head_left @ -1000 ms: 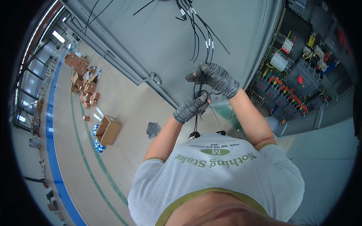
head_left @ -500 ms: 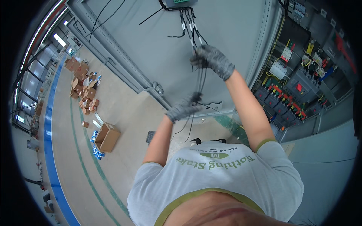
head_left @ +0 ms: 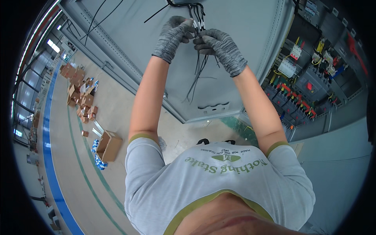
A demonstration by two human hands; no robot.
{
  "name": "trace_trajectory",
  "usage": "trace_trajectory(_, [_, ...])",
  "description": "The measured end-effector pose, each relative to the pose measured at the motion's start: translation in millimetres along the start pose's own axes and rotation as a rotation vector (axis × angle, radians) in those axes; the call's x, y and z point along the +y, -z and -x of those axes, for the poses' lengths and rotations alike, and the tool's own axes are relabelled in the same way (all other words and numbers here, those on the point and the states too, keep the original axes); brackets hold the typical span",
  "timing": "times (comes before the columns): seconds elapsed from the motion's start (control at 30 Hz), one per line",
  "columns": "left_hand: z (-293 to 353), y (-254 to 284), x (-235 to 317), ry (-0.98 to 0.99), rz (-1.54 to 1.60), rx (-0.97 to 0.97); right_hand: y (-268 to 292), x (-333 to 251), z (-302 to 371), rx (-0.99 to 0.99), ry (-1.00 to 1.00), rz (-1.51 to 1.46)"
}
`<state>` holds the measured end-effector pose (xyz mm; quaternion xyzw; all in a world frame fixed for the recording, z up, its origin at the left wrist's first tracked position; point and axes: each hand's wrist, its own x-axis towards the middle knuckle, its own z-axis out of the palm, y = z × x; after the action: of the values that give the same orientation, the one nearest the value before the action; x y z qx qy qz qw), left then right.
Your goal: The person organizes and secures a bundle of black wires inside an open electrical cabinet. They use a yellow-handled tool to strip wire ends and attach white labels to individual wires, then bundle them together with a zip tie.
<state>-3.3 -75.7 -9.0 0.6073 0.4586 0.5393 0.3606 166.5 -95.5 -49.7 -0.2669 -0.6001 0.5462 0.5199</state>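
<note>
A bundle of thin black wires (head_left: 194,8) hangs from the upper part of a grey cabinet door (head_left: 244,23). White marker sleeves (head_left: 202,26) sit on several of the wires. My left hand (head_left: 171,38), in a grey knit glove, is closed on the bundle beside the sleeves. Just below and to the right, my right hand (head_left: 220,47), gloved alike, pinches the same wires with bent fingers. Their loose ends (head_left: 194,87) dangle below both hands against the door. The fingertips partly hide the wires where they are gripped.
An open cabinet with breakers and coloured wiring (head_left: 299,88) stands to the right. The door's lower edge (head_left: 203,119) is near my body. On the floor at left lie an open cardboard box (head_left: 111,147), blue-and-white packets (head_left: 98,158) and heaped cartons (head_left: 84,96).
My left hand has moved up from the wires' lower ends to the bundle near the sleeves. My right hand has shifted slightly up, and the loose ends now hang free.
</note>
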Motion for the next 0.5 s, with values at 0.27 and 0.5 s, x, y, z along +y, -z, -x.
trace_trajectory(0.27, [-38,17,-14,-0.085,-0.282,-0.231,-23,6,-25,0.104,-0.318,-0.640])
trace_trajectory(0.5, [-45,6,-16,-0.102,-0.192,-0.214,-25,21,-39,-0.049,-0.329,-0.920])
